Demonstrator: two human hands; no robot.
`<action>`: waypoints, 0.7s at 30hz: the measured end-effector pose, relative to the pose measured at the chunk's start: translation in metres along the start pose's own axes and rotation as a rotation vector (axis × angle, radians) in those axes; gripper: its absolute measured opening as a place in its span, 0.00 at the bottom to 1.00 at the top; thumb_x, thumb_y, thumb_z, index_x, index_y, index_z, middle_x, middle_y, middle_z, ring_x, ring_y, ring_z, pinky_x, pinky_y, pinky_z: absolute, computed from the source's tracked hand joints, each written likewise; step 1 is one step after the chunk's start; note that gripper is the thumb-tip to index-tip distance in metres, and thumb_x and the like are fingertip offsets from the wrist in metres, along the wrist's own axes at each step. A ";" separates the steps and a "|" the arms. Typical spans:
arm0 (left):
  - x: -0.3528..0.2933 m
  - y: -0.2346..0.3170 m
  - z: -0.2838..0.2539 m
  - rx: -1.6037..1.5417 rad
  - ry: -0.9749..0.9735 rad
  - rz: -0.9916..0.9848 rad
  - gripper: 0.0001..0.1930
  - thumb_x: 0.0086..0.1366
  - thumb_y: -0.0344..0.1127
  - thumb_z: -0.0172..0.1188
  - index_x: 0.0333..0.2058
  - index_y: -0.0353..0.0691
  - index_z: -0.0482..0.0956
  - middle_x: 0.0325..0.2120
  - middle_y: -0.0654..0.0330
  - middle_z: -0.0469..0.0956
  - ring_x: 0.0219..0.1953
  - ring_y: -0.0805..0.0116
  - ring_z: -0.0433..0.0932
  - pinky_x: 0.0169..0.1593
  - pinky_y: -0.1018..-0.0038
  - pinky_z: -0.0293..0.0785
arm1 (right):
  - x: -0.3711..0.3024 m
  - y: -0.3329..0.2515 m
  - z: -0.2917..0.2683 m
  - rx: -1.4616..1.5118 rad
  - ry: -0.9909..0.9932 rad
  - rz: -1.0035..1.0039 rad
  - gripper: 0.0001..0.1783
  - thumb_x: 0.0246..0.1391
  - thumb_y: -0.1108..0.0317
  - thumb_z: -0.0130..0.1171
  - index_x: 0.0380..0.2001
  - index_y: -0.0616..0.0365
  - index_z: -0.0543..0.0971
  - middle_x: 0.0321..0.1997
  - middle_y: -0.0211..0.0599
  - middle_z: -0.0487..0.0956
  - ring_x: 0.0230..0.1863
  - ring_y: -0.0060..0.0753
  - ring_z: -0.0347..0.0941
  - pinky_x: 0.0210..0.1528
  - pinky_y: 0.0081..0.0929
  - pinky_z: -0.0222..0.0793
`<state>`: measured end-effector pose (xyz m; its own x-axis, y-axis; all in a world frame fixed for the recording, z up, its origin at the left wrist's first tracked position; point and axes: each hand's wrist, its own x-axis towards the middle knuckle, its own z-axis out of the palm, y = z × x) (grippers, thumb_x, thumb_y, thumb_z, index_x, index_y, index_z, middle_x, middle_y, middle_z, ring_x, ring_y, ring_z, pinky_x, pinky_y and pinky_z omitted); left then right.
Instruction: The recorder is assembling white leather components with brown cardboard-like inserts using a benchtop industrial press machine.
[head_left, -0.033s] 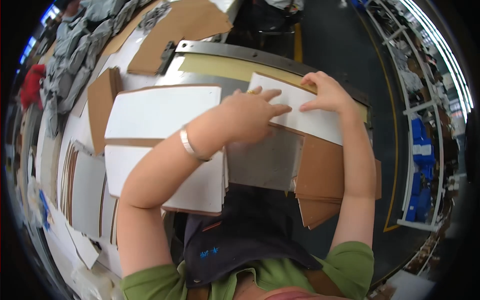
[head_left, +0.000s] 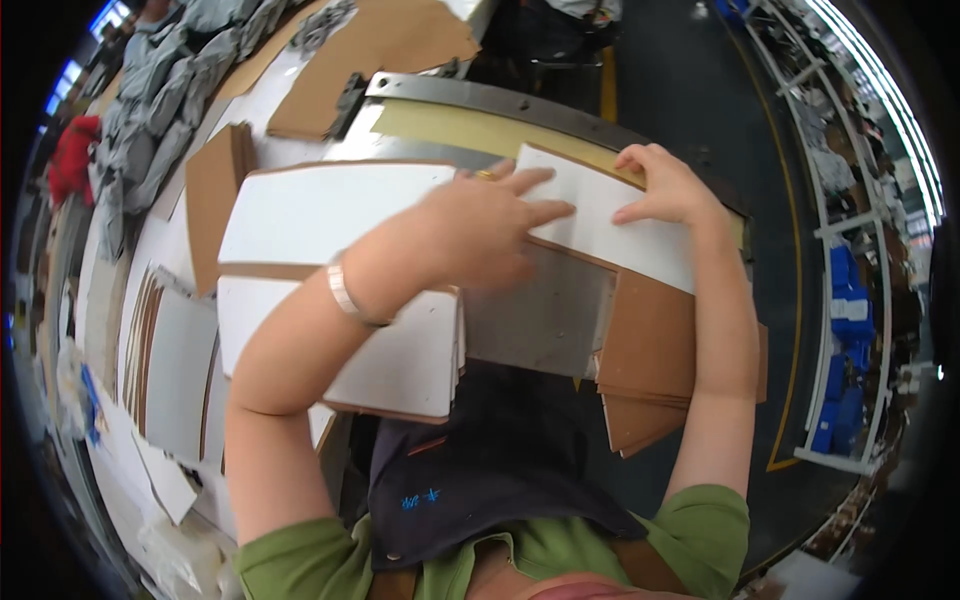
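A white-faced, brown-edged board [head_left: 580, 208] lies at a slant across a metal plate [head_left: 535, 315], next to a pale yellow strip [head_left: 440, 122]. My left hand [head_left: 490, 222], somewhat blurred, has its fingers spread at the board's left end. My right hand [head_left: 668, 187] is curved, thumb on the white face and fingers past the far edge, with a gap between them. Left of the plate, two piles of similar boards show a far white board [head_left: 330, 210] and a near white board [head_left: 400, 360]. Part of the near pile is hidden by my left forearm.
Brown boards [head_left: 650, 335] sit fanned under my right forearm. Behind the plate runs a metal bar [head_left: 500, 100]. Brown sheets [head_left: 385, 45], upright brown boards [head_left: 212, 190] and grey cloth [head_left: 150, 120] occupy the left table. A rack with blue bins [head_left: 848, 300] stands at right.
My left hand has drawn back a little to the left across the board's end. My right hand keeps its place on the board. The whole view has shifted slightly.
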<state>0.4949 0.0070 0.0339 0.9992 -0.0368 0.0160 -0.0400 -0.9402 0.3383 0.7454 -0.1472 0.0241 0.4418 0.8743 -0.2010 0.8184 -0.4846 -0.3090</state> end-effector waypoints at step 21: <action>-0.172 -0.041 0.005 0.258 0.172 -0.442 0.40 0.57 0.56 0.65 0.66 0.54 0.62 0.66 0.50 0.60 0.70 0.43 0.53 0.69 0.50 0.51 | -0.199 -0.020 -0.082 -0.349 0.833 -0.410 0.21 0.39 0.85 0.64 0.41 0.59 0.83 0.32 0.36 0.74 0.32 0.31 0.69 0.33 0.24 0.64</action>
<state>0.3242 0.0500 0.0122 0.9050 0.4166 0.0856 0.4076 -0.9071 0.1054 0.6714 -0.3096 0.1465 0.1076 0.7777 0.6193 0.9689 -0.2216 0.1098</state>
